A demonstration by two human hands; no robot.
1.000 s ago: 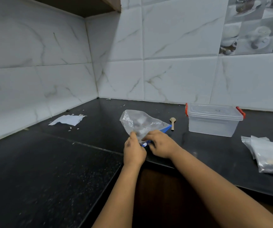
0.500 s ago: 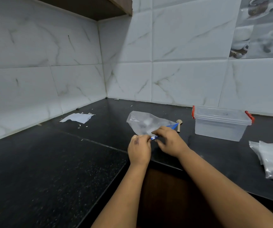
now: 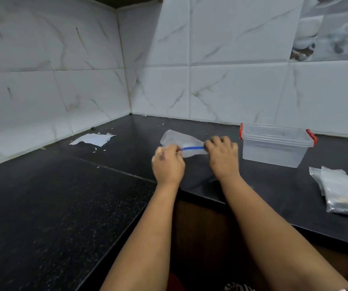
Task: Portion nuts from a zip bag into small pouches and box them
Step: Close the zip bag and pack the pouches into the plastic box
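Observation:
A clear zip bag [image 3: 176, 139] with a blue zip strip is held just above the black counter [image 3: 64, 196], near the inner corner. My left hand [image 3: 168, 164] pinches the strip's left end and my right hand [image 3: 223, 156] pinches its right end, so the strip is stretched level between them. A clear plastic box [image 3: 273, 148] with red clips and its lid on stands to the right of my right hand. Small clear pouches [image 3: 341, 190] lie in a pile at the right edge.
A torn white paper [image 3: 93, 139] with scattered crumbs lies on the counter near the left wall. Marble-look tiled walls meet in a corner behind the bag. The counter's front edge runs under my forearms.
My hands have moved apart along the blue strip, the right one sliding to its right end. The bag now lies flatter and the wooden spoon is hidden behind my right hand.

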